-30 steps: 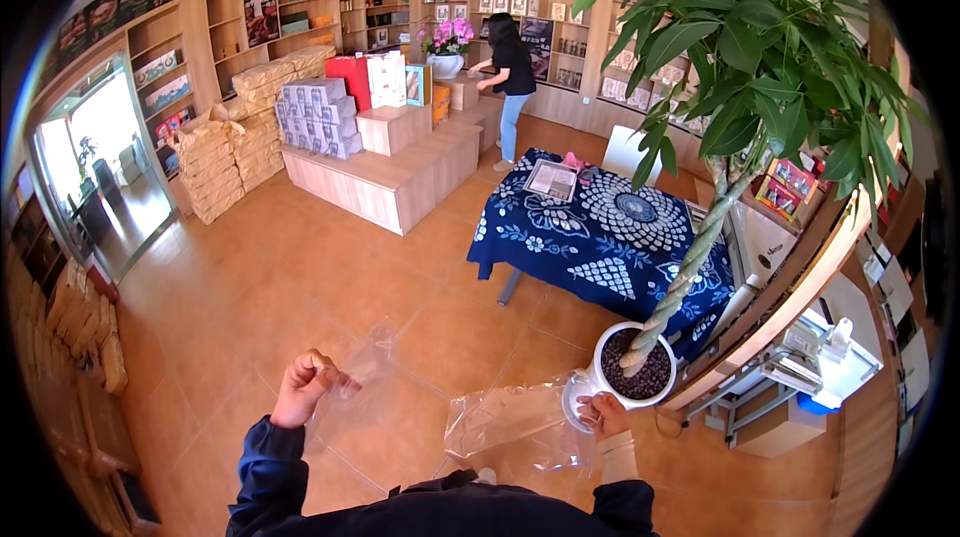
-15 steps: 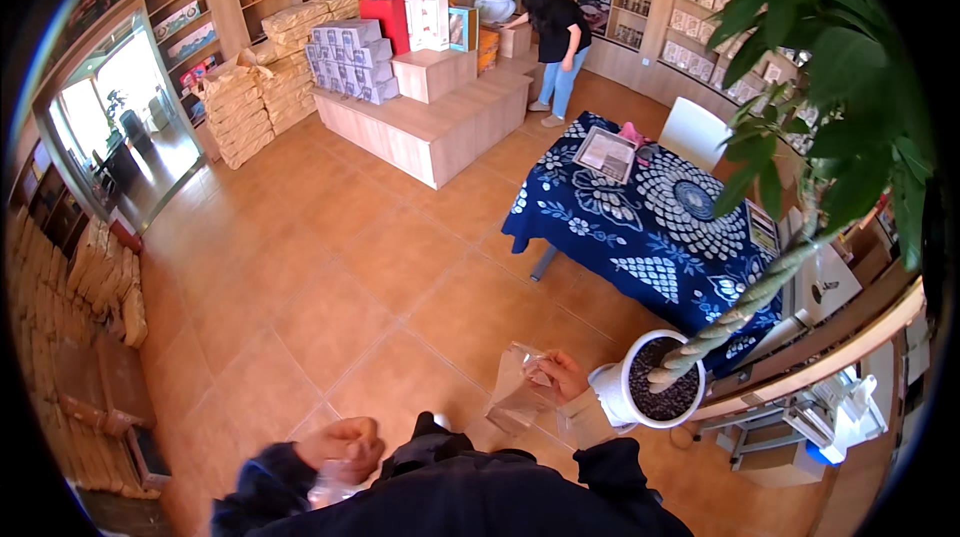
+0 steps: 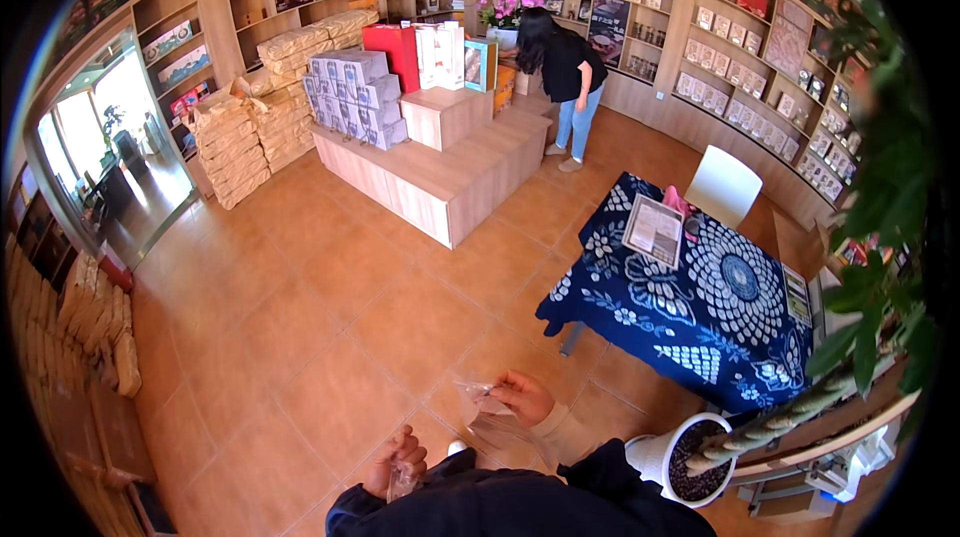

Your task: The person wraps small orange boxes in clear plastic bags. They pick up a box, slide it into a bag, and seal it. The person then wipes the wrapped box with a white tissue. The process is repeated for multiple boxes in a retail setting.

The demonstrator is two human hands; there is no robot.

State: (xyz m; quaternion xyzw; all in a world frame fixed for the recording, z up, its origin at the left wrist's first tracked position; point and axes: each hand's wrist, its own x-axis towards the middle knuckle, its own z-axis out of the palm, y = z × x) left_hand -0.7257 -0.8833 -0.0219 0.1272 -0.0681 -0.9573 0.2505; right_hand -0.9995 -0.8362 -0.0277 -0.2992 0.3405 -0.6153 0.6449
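Observation:
A clear plastic bag (image 3: 498,427) hangs from my right hand (image 3: 526,399), its top pinched between thumb and fingers, over the tiled floor. Lower and to its left, my left hand (image 3: 398,459) is curled closed around a piece of crumpled clear plastic (image 3: 403,485), part of which sticks out below the fingers. The two hands are apart. What the bag holds, if anything, I cannot make out.
A table with a blue patterned cloth (image 3: 640,312) stands ahead right, a white chair (image 3: 724,187) behind it. A potted plant (image 3: 690,457) is close at my right. Ahead is a wooden display platform (image 3: 445,207); a person (image 3: 565,72) leans beside it. Paper-wrapped stacks (image 3: 230,152) stand left.
My view has shifted, so the table and plant sit farther right and lower. My left hand has come up and nearer the right hand. Both still hold plastic.

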